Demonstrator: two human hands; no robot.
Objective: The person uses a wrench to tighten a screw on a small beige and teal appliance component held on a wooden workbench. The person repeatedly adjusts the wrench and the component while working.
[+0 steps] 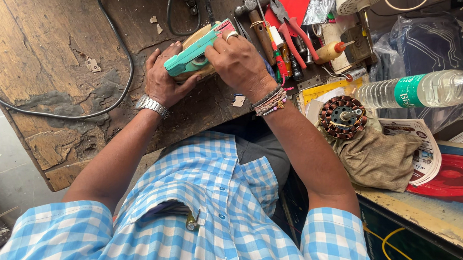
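Observation:
A teal, handle-shaped plastic device (189, 55) with a pink end lies on a worn wooden workbench (46, 36), resting on a tan block. My left hand (163, 78), a metal watch on its wrist, cups the near end of the device and holds it down. My right hand (236, 60), with a ring and beaded bracelets, presses on the device's far, pink end with its fingers curled over it.
A black cable (121, 45) loops across the bench. Pliers with red handles (291, 26), a hammer and screwdrivers lie at the top. To the right are a copper-wound motor stator (342, 116) on a brown cloth, a plastic water bottle (418, 89), a glue bottle and a red lid.

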